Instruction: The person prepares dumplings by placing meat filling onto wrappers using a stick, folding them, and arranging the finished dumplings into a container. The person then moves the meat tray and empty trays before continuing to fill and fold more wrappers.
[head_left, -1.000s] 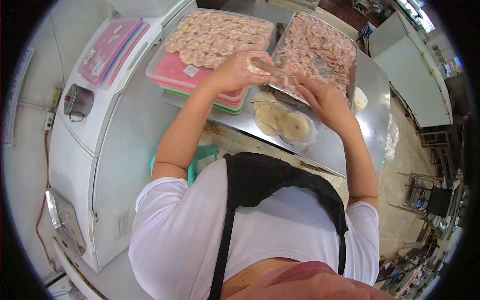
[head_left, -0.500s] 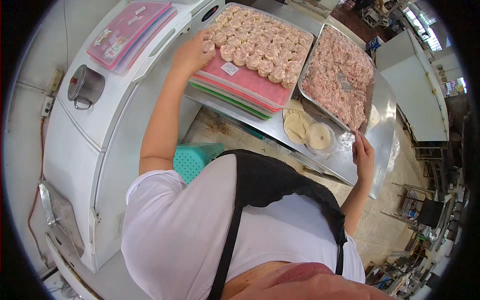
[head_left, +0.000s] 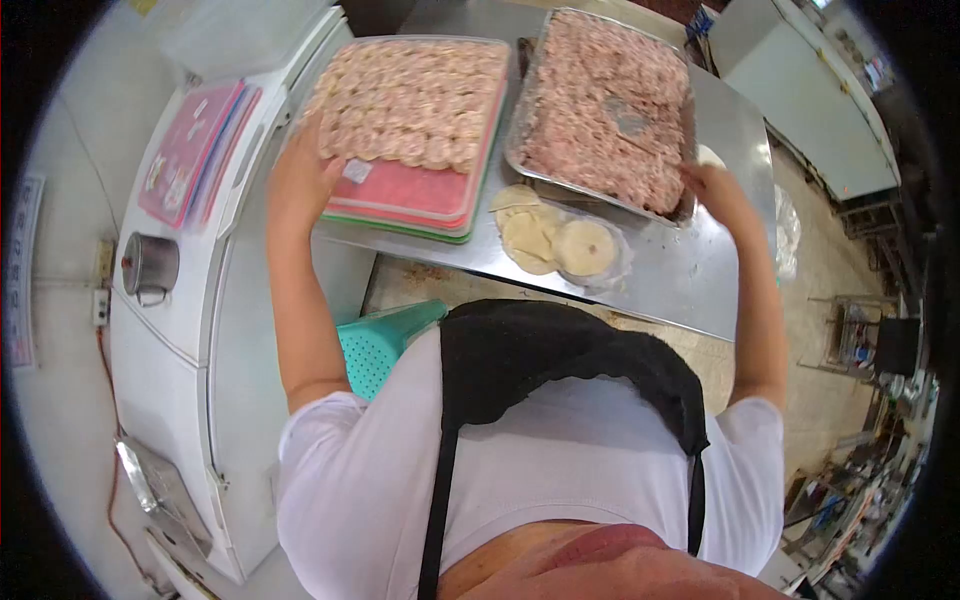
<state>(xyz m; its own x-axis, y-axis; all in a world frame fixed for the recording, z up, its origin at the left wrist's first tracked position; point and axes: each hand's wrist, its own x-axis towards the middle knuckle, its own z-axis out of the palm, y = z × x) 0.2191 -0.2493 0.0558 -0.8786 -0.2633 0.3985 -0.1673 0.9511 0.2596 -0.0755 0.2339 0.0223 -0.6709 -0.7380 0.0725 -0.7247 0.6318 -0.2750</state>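
My left hand (head_left: pixel 298 175) rests at the near left corner of a stack of red and green trays (head_left: pixel 420 200), fingers spread and nothing in them. Rows of shaped dumplings (head_left: pixel 410 90) cover the top tray, right in front of the fingertips. My right hand (head_left: pixel 712 188) is at the near right corner of a metal pan (head_left: pixel 600 198) filled with pink minced filling (head_left: pixel 600 100). Whether it holds something is unclear. Round dough wrappers (head_left: pixel 560 242) lie in clear plastic on the steel table (head_left: pixel 680 275), between my hands.
A white chest freezer (head_left: pixel 190 330) stands left of the table, with pink flat lids (head_left: pixel 185 150) and a metal mug (head_left: pixel 150 265) on top. A teal plastic stool (head_left: pixel 375 340) sits below the table edge. Another table and chairs are at the right.
My left hand has come back from the dumpling rows to the tray's near corner. My right hand rose from the table edge to the metal pan's corner. The view shifted.
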